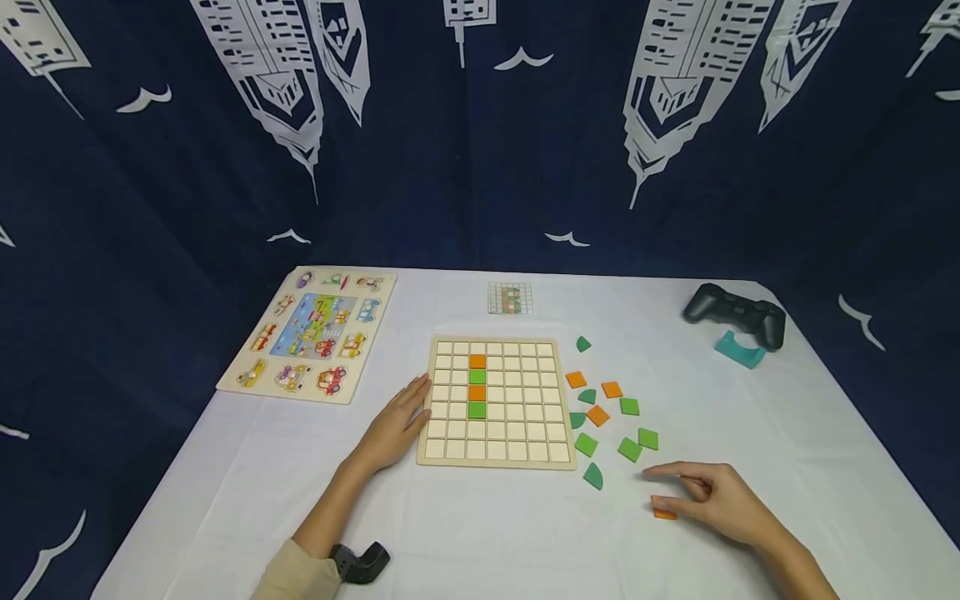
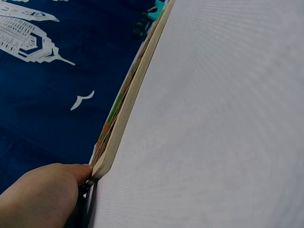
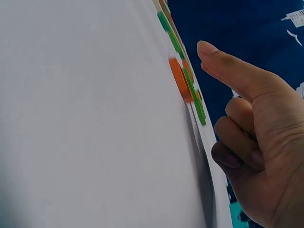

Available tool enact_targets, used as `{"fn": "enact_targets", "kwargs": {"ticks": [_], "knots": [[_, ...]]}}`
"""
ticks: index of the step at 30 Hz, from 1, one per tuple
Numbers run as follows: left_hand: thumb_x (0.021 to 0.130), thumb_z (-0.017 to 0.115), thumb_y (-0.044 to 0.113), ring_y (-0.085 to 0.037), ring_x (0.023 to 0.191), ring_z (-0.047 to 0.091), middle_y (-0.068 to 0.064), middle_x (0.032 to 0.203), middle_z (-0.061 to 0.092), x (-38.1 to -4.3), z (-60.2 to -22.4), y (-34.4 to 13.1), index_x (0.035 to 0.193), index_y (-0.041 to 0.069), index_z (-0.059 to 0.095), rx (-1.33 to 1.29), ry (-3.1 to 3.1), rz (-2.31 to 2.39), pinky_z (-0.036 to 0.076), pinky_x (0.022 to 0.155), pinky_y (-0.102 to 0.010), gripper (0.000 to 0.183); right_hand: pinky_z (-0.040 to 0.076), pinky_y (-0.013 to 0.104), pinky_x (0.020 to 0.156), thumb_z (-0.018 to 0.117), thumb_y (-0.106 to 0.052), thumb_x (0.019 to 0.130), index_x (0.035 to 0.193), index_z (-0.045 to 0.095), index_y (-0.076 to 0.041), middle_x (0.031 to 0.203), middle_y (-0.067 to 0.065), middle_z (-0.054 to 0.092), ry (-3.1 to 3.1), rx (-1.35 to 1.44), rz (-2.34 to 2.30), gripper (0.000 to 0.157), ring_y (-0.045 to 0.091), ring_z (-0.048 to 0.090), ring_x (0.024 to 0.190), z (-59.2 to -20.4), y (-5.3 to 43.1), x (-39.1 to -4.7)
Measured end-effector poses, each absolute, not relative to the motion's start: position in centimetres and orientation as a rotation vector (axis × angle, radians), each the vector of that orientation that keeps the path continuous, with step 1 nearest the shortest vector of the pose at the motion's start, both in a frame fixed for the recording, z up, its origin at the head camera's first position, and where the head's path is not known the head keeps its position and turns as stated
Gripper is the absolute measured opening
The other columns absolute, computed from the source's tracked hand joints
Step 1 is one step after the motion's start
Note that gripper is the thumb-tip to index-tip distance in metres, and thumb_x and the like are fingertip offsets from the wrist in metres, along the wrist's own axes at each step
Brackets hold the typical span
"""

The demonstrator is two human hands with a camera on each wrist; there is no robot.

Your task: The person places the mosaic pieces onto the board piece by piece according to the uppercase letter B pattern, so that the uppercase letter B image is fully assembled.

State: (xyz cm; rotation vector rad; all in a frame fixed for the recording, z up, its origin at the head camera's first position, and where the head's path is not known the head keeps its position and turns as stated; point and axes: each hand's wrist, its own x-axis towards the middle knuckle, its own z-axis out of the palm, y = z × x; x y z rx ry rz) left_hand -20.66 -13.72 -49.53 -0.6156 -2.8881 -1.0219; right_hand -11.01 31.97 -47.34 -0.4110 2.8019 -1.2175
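Head view: the person's left hand (image 1: 395,423) lies with fingers extended along the left edge of a pale, square gridded board (image 1: 495,466). The board sits between the hands, its sides slanting slightly inward away from the person; being square, it shows no long axis. A column of four tiles (image 1: 477,392), orange and green alternating, runs straight away from the person. The right hand (image 1: 716,500) keeps a clear gap between index finger and thumb, the thumb partly covering a flat orange tile (image 1: 664,514).

Left wrist view: the thumb touches the board's corner; its edge slants up and rightward from there.

Right wrist view: the orange tile slants down-right, apart from the extended finger.
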Motion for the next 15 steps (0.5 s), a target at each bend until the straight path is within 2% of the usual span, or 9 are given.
{"fn": "enact_targets", "kwargs": {"ticks": [5,15], "knots": [[0.098,0.047,0.023,-0.026,0.137,0.02,-0.01,0.15,0.024,-20.8,-49.7,-13.8,0.142,0.001,0.03,-0.641,-2.859,-1.026,0.017,0.111,-0.041,0.052,0.027,0.018,0.041,0.079,-0.034,0.07,0.102,0.071,-0.022,0.055,-0.011,0.022,2.778,-0.388,-1.147,0.035,0.0,0.023,0.047,-47.4,33.0,-10.3],[0.097,0.048,0.021,-0.027,0.137,0.021,-0.011,0.149,0.026,-20.8,-49.7,-13.8,0.141,0.0,0.032,-0.647,-2.843,-1.029,0.017,0.111,-0.042,0.051,0.029,0.021,0.042,0.078,-0.038,0.069,0.103,0.071,-0.02,0.054,-0.011,0.024,2.708,-0.393,-1.084,0.038,0.0,0.024,0.047,-47.5,33.5,-10.3]]}}
